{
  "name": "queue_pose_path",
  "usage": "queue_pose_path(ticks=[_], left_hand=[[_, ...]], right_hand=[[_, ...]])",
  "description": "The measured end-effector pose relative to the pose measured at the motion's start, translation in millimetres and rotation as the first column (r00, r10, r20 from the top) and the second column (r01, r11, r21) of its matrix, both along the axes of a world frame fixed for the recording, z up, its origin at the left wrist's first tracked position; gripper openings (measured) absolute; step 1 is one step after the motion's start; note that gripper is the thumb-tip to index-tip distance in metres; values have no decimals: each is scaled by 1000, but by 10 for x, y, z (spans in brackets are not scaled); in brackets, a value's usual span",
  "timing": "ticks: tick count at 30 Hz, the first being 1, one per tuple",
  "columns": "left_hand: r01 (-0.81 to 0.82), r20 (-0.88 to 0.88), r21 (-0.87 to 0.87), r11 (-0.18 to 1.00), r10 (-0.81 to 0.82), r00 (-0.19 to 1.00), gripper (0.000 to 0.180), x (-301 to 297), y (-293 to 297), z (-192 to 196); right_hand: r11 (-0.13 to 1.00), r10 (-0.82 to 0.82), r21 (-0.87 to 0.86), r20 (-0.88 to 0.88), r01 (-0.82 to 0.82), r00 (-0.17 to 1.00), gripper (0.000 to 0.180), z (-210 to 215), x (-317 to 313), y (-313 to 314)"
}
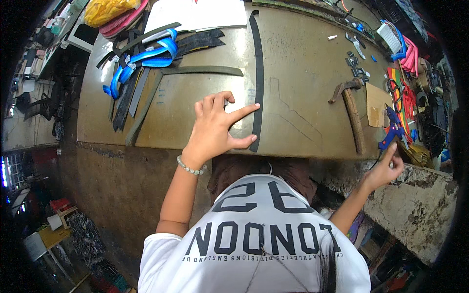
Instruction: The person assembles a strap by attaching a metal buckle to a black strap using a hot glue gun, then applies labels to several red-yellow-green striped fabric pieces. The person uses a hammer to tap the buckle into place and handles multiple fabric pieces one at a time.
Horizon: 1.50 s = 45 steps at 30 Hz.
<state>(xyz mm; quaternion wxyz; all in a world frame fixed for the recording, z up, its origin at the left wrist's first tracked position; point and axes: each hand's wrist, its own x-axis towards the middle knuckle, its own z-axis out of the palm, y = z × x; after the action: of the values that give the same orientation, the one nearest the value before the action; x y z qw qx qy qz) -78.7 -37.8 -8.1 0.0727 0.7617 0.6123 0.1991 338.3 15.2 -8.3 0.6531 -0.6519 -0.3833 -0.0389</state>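
The long black strap (259, 68) lies almost straight across the table (312, 58), from the near edge, by the thumb, to far past the fingertips; the left hand (212, 129) is spread wide, with the pointing finger and thumb set on or right at the strap in two spots, and nothing is pinched; the two spots are apart, maybe so the strap stays flat and does not slide; the other fingers curl up out of the way; the right hand (386, 168) is off at the table's near right corner, with its pointing finger up by the low end of the blue glue gun (393, 131); I cannot tell if it has a hold on it or just touches it; the tool sits at the side, perhaps so it is easy to reach; between the two hands lies a hammer (354, 117), its handle toward the person; past it is a brown card (377, 105); left of and beyond the left hand sits a pile of straps (163, 56), maybe put there to leave room to work
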Motion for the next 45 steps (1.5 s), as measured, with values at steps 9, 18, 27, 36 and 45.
queue_pose_path(ticks=[9, 18, 27, 36, 45], left_hand=[[11, 24, 35, 999, -12, 1000, 59, -19, -13, -27], [17, 66, -21, 1000, -16, 998, 59, -31, -9, -14], [12, 89, -58, 998, -6, 996, 61, -34, -4, 10], [15, 49, 12, 1000, -16, 999, 58, -47, 1, -1], [22, 87, -13, 1000, -21, 996, 59, -39, -12, -1]], right_hand=[[908, 241, -375, 99, -188, 966, 50, -316, 1006, 721], [353, 830, -446, -256, -823, 495, 41, 401, -1035, 413], [46, 974, -606, -149, -794, 170, 38, 280, -1602, 749], [15, 988, -676, -105, -737, 117, 39, 272, -1660, 891], [248, 931, -763, 357, -597, -71, 37, 468, -1830, 876]])
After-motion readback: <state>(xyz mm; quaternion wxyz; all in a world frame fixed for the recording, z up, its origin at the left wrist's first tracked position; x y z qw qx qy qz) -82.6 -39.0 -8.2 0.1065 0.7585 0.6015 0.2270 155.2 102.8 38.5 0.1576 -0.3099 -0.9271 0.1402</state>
